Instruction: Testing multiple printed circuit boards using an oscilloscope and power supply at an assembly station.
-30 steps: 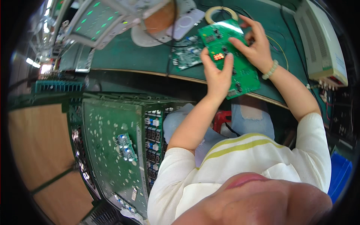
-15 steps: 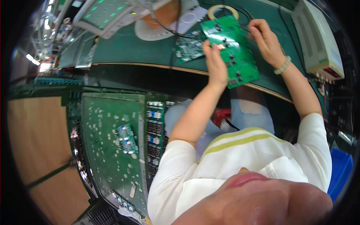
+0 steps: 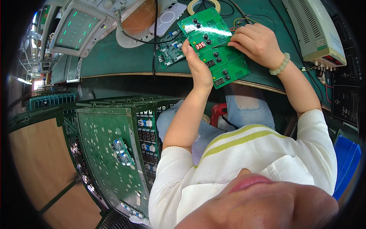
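A green circuit board [image 3: 232,59], a panel with several small digit displays and black round buttons, is held tilted over the near edge of the bench. My left hand [image 3: 199,68] grips its left edge, thumb up along the side. One display [image 3: 200,45] is lit red; the others look dark. Pinched in my right hand [image 3: 257,44] is a thin dark pointed tool [image 3: 221,46], its tip over the board near the lit display. I cannot tell whether the tip touches. Thin coloured wires [image 3: 242,21] run behind that hand.
Another populated circuit board [image 3: 171,49] lies on the green bench beside the held one. An oscilloscope [image 3: 76,28], a tape roll [image 3: 214,4] and a beige power unit [image 3: 314,32] stand around. A green metal cabinet [image 3: 103,126] with a small board [image 3: 122,152] on top is left; a blue bin [image 3: 346,164] right.
The held board has tilted so its face shows more fully, with a red display now readable as lit. My right hand has moved in over the board with the pointed tool. The whole view has shifted slightly.
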A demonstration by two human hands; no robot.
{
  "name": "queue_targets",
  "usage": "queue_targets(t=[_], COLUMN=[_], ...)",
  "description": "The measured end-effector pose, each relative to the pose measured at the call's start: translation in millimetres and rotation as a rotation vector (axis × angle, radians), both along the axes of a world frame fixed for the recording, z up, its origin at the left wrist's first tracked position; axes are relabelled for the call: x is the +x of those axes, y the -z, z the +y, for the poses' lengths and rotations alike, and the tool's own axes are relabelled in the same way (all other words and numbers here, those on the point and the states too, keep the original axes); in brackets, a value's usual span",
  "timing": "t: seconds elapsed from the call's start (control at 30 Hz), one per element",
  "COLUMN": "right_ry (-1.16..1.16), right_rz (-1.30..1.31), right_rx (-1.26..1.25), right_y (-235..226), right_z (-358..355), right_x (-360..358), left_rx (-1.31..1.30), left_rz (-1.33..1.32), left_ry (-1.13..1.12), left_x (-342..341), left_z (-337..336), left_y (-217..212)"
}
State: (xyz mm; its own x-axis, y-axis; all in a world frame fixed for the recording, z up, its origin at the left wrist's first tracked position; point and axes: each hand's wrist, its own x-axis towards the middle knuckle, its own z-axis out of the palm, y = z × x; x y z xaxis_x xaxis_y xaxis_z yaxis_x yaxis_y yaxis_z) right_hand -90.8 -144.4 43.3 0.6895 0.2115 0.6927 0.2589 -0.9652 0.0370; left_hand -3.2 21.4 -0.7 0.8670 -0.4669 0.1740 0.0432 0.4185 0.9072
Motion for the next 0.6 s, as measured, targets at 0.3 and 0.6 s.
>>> queue_targets(t=[0.3, 0.6], right_ry=[0.028, 0.017], right_rz=[-0.107, -0.174], right_rx=[-0.068, -0.066], right_y=[0.0, -0.2], right_z=[6.3, 7.4], right_x=[0.9, 2.4], left_rx=[0.012, 0.006], left_rz=[-0.003, -0.007], left_ry=[0.000, 0.007], left_x=[0.1, 0.0], left_z=[0.2, 0.4], left_y=[-1.4, -3.2])
